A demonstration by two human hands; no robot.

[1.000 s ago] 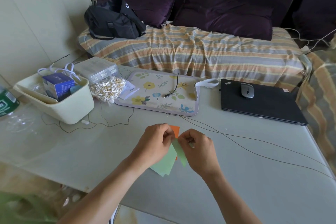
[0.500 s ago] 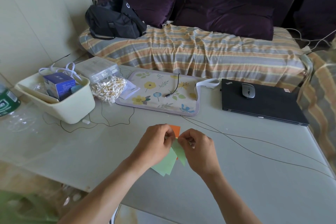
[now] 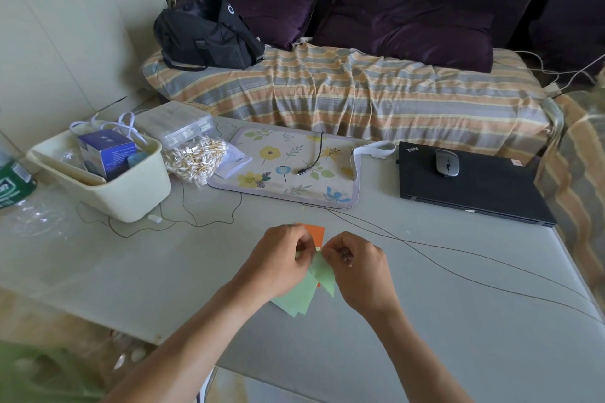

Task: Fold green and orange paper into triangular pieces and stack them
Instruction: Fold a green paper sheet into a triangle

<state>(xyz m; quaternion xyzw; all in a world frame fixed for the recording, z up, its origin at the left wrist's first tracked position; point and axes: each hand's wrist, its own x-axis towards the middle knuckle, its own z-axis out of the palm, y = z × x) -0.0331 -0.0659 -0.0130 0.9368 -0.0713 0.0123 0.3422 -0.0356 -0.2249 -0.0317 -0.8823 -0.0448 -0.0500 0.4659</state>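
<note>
A small green paper piece (image 3: 324,275) hangs point-down between my hands, just above the grey table (image 3: 458,321). My left hand (image 3: 278,262) and my right hand (image 3: 357,268) both pinch its upper edge with curled fingers. Under my left hand lie flat light-green sheets (image 3: 296,299). An orange sheet (image 3: 316,234) lies beneath them, its far corner showing beyond my fingers. The fold itself is hidden by my fingertips.
A cream tub (image 3: 127,190) with a blue box stands at the left, a bag of cotton swabs (image 3: 196,160) beside it. A floral mat (image 3: 288,167) lies behind the papers, a closed black laptop (image 3: 471,186) with a mouse at the right. Thin black cables (image 3: 442,252) cross the table.
My hands stay in place; the fingers have shifted slightly on the green piece, whose hanging tip is a little more pointed now.
</note>
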